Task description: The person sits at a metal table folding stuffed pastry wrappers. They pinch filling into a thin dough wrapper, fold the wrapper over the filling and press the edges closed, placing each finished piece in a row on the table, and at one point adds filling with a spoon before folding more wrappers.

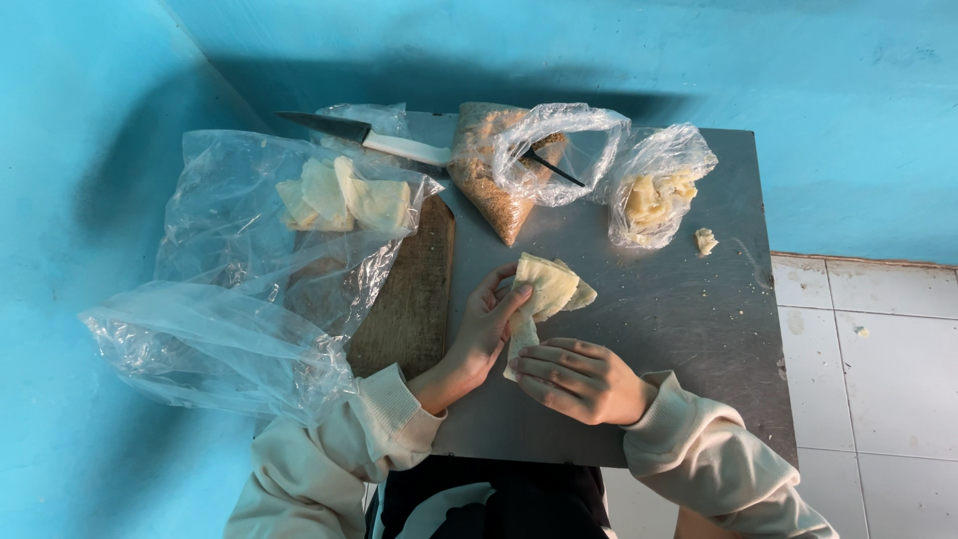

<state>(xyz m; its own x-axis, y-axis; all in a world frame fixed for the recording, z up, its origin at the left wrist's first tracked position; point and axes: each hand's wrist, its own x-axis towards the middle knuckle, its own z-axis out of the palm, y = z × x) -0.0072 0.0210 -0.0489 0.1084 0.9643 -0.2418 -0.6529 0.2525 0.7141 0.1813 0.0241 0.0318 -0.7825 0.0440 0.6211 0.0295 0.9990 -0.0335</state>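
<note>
Both of my hands hold a pale, folded sheet of dough (544, 294) over the grey metal table (689, 309). My left hand (486, 324) pinches its left edge with thumb and fingers. My right hand (579, 379) grips its lower end from beneath. The piece is bent into a rough triangle with its top corner pointing away from me. Both sleeves are cream coloured.
A wooden board (409, 299) lies at the left under a large clear plastic bag (249, 269) holding several folded dough pieces (344, 197). A white-handled knife (364, 137), a bag of brown crumbs (499, 170), a bag of pale scraps (654, 195) and a loose scrap (706, 241) sit at the back.
</note>
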